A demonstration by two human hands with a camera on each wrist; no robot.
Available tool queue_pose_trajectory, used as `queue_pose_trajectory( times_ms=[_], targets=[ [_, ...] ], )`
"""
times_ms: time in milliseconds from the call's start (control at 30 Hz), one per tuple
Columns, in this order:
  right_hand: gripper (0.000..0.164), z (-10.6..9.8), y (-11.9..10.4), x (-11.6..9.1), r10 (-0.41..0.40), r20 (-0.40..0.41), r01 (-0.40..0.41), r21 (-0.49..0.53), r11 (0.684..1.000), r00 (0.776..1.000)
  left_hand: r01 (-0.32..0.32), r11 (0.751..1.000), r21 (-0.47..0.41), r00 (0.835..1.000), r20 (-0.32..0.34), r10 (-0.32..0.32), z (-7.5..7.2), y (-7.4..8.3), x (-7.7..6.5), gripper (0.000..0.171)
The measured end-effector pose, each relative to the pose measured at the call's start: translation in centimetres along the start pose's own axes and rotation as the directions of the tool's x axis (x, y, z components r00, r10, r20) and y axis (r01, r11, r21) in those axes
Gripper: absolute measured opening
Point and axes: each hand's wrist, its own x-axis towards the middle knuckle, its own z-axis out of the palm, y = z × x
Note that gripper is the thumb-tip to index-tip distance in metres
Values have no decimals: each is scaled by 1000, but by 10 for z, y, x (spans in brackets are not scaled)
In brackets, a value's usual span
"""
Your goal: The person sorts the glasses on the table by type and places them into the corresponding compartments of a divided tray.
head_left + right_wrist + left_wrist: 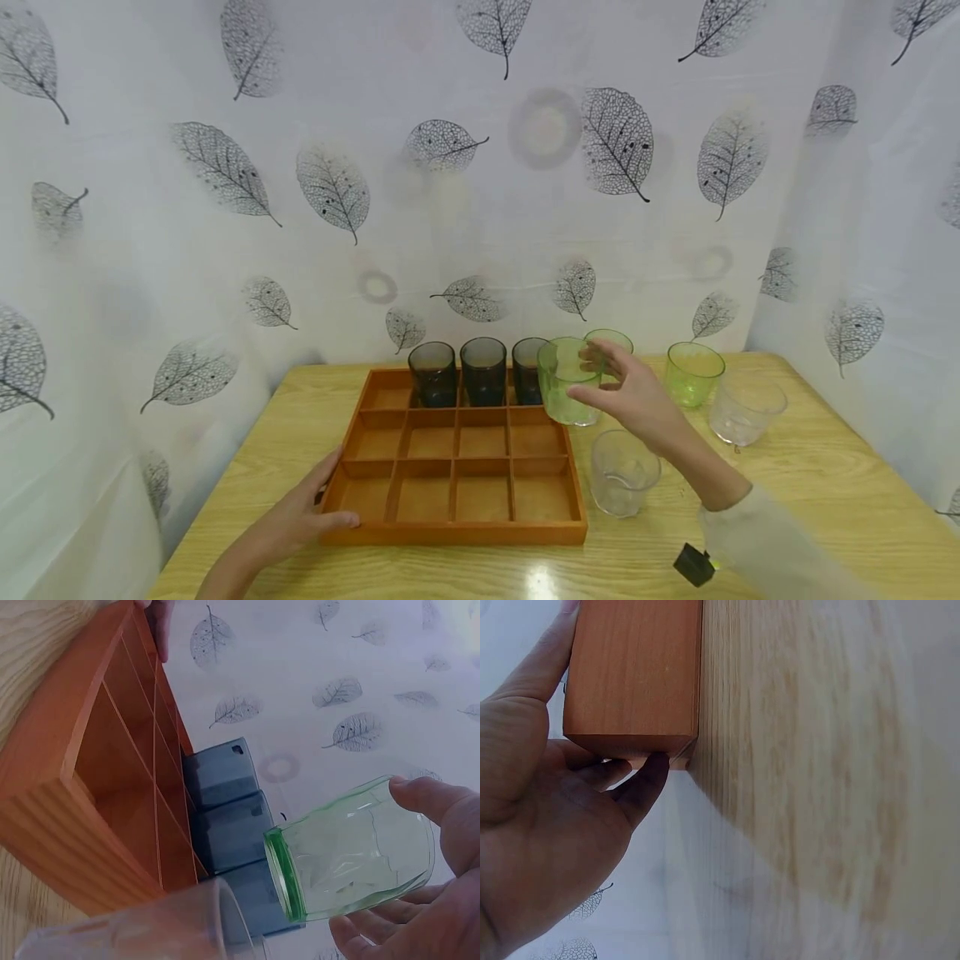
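My right hand (637,404) holds a clear green glass (558,392) between thumb and fingers near its rim. The glass is above the back right corner of a compartmented wooden tray (453,534); its thick green base (289,877) shows in the right wrist view. In the tray's back row stand three dark grey glasses, at the left (432,379), middle (483,375) and right (527,375), the last partly behind the green one. With thumb on the rim and fingers against the side, my left hand (292,517) grips the tray's front left corner.
Right of the tray stands a clear glass (622,475). Farther right are another clear glass (746,412) and a green glass (693,379), with one more green glass (611,337) behind my right hand. A leaf-patterned curtain (480,208) hangs behind the wooden table (810,500).
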Motion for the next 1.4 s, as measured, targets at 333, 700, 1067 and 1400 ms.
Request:
queue_pose_trajectory(
  times_ms=[333, 700, 1067, 1400],
  targets=[
    [90, 52, -12, 12, 60, 41, -61, 24, 998, 997, -3, 1000, -9, 1000, 8, 4, -1, -2, 1, 104],
    [90, 103, -16, 25, 38, 48, -40, 55, 998, 998, -11, 1000, -1, 1000, -2, 11, 0, -2, 1, 105],
    [85, 138, -23, 39, 4, 109, -12, 69, 998, 994, -9, 1000, 7, 1000, 16, 8, -3, -4, 3, 104],
    [88, 165, -23, 45, -2, 129, -11, 97, 995, 992, -6, 1000, 21, 1000, 19, 6, -2, -7, 4, 103]
  ],
)
